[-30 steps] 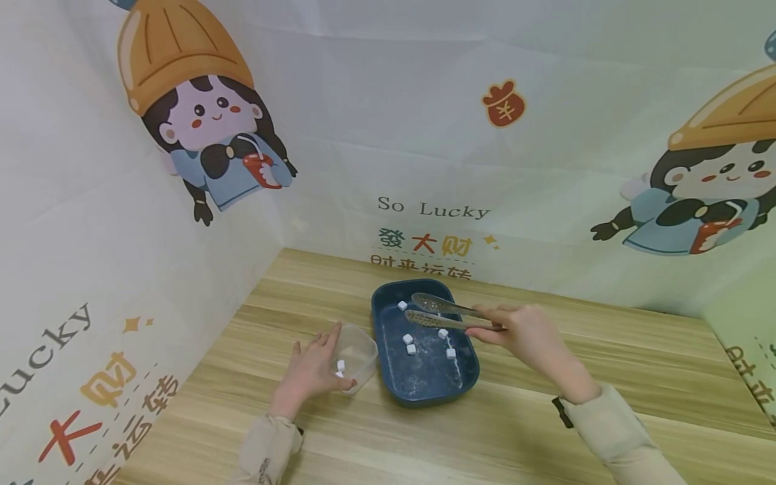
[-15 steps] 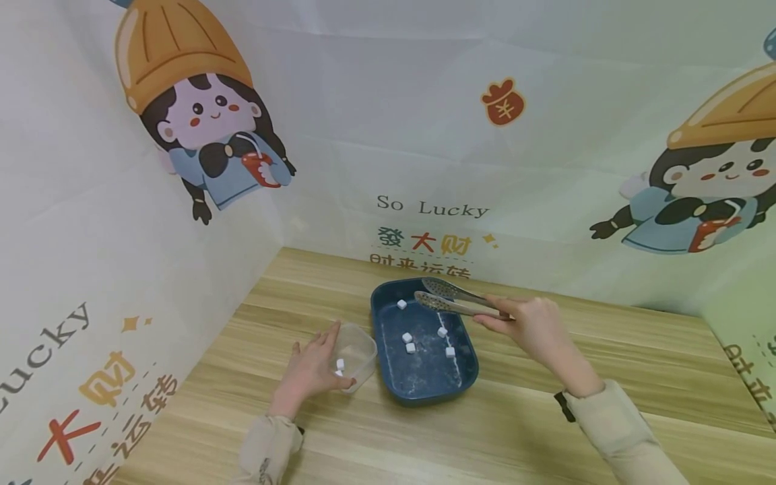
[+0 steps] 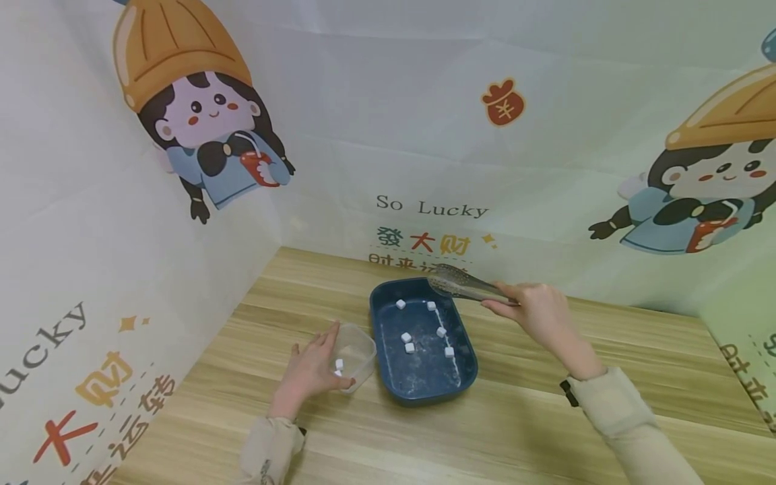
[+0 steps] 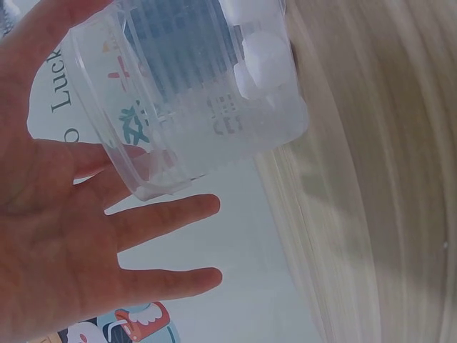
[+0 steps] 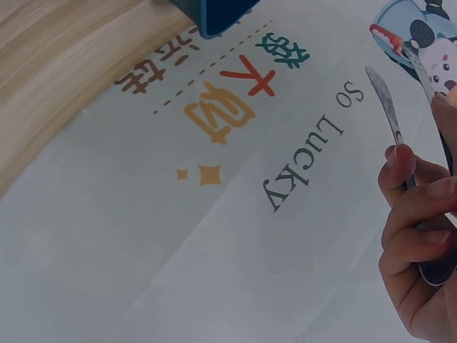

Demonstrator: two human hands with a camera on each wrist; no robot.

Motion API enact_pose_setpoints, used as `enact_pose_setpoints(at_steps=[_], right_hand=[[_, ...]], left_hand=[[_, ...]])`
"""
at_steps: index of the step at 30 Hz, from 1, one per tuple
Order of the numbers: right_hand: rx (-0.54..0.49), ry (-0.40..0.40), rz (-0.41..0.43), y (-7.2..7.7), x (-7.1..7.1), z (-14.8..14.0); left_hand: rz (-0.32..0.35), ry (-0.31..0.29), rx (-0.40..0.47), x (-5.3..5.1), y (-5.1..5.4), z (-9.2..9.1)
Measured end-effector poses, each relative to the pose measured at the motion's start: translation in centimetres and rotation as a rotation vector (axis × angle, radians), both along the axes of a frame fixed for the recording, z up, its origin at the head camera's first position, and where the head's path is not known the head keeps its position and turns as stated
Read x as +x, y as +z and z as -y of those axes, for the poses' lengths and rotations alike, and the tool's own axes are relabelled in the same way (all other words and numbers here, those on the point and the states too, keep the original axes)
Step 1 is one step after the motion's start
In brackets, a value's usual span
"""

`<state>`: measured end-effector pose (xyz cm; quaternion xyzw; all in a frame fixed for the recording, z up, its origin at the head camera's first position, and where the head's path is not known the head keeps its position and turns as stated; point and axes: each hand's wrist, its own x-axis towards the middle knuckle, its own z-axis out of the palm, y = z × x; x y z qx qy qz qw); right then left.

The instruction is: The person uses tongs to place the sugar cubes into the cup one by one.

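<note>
My left hand (image 3: 308,369) holds a small clear plastic container (image 3: 362,350) by its rim, thumb on the near side and fingers on the far side. Two white cubes (image 3: 339,364) show inside it, partly behind the hand. In the left wrist view the other fingers (image 4: 171,223) spread out straight, off the container. My right hand (image 3: 539,313) grips metal tongs (image 3: 463,288), whose perforated tips stand apart over the far right edge of a blue tray (image 3: 427,397). I see nothing between the tips. Several white cubes (image 3: 409,347) lie scattered in the tray.
Tray and container stand side by side on a wood-grain table (image 3: 545,417). A printed cloth backdrop (image 3: 376,121) rises behind the table and along its left side. White streaks mark the tray floor.
My right hand has moved the tongs up and to the right, from over the tray to its far right edge, uncovering a white cube. The left hand stays on the container.
</note>
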<state>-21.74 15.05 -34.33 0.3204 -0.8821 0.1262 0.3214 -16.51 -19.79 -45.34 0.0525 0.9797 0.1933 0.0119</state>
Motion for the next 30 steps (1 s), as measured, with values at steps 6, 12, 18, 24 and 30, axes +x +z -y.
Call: enact_pose_setpoints(at_steps=[6, 12, 18, 24, 30], right_hand=[[0.061, -0.046, 0.075, 0.0, -0.6, -0.2], [0.149, -0.08, 0.106, -0.5, -1.4, 0.1], [0.232, -0.099, 0.162, -0.6, -1.8, 1.1], [0.308, -0.14, 0.207, -1.0, -2.0, 2.2], [0.324, -0.166, 0.252, -1.6, -2.2, 3.1]], left_hand=[[0.0, 0.001, 0.007, 0.2, 0.4, -0.1], [0.003, 0.0, 0.007, 0.2, 0.4, -0.2], [0.006, 0.003, 0.008, 0.1, 0.4, -0.1], [0.007, 0.005, 0.006, 0.1, 0.4, -0.1], [0.01, 0.001, 0.008, 0.1, 0.5, -0.2]])
